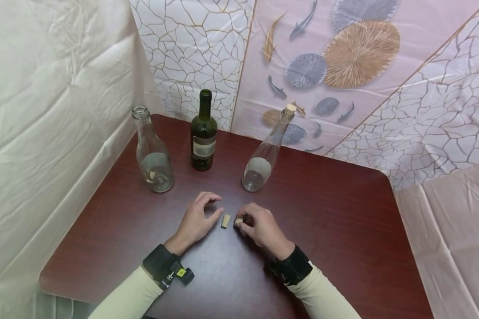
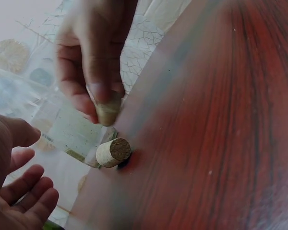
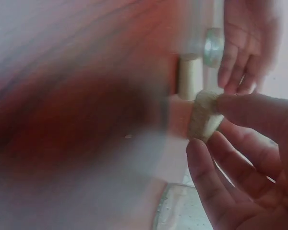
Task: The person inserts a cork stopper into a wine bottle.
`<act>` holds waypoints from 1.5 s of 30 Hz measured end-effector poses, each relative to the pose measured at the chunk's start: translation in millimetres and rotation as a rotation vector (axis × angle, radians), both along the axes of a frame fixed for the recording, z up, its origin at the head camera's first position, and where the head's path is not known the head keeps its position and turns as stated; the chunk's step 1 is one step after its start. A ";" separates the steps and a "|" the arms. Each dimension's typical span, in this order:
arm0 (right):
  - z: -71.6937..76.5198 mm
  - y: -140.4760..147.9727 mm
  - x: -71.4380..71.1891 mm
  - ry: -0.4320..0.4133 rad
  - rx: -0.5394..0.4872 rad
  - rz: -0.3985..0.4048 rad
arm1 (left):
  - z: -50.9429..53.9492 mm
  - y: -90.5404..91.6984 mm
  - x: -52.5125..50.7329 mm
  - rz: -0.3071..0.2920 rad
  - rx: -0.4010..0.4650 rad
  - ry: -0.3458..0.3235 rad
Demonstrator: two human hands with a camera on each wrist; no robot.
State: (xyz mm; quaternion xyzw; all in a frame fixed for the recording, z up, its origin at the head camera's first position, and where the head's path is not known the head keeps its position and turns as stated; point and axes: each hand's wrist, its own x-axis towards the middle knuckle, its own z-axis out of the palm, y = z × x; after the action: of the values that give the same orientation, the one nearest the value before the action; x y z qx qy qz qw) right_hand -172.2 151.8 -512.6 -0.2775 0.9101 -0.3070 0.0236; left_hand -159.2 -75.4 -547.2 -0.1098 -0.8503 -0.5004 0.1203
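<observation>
My right hand (image 1: 263, 228) pinches a cork (image 1: 239, 220) between thumb and fingers, low over the table's middle; the same cork (image 3: 205, 117) shows in the right wrist view. Just left of it, a second cork (image 1: 225, 221) stands on the table, also seen as a pale cylinder (image 2: 113, 152) in the left wrist view. On that cork's other side is my left hand (image 1: 195, 221), fingers relaxed and apart, holding nothing.
Behind the hands stand a clear uncorked bottle (image 1: 155, 159) at left, a dark green bottle (image 1: 203, 133), and a clear bottle (image 1: 262, 159) with a cork (image 1: 290, 108) in its neck. Patterned cloth hangs behind the dark red table (image 1: 335, 212).
</observation>
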 end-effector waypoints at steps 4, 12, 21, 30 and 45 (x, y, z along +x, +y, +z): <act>10.7 0.2 0.0 -0.114 -0.162 -0.107 | 2.4 1.8 -1.3 -0.060 -0.070 0.102; 26.5 5.8 -6.1 -0.559 -0.565 -0.243 | 8.7 10.4 -4.9 -0.168 -0.150 0.326; 27.7 12.5 -8.1 -0.968 -0.965 -0.179 | 17.9 19.8 -8.6 -0.232 -0.091 0.373; 22.4 14.0 -7.9 -1.149 -1.131 -0.100 | 23.9 26.0 -8.5 -0.228 -0.050 0.436; 24.4 13.0 -7.3 -1.038 -1.063 -0.087 | 21.1 26.6 -7.4 -0.197 -0.047 0.423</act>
State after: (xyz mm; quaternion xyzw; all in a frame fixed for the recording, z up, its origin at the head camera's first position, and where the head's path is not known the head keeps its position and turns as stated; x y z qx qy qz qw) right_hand -179.5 164.8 -488.2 -0.0346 0.5209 -0.7980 0.3011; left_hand -166.6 -48.7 -526.0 -0.2977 -0.8028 -0.4555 0.2439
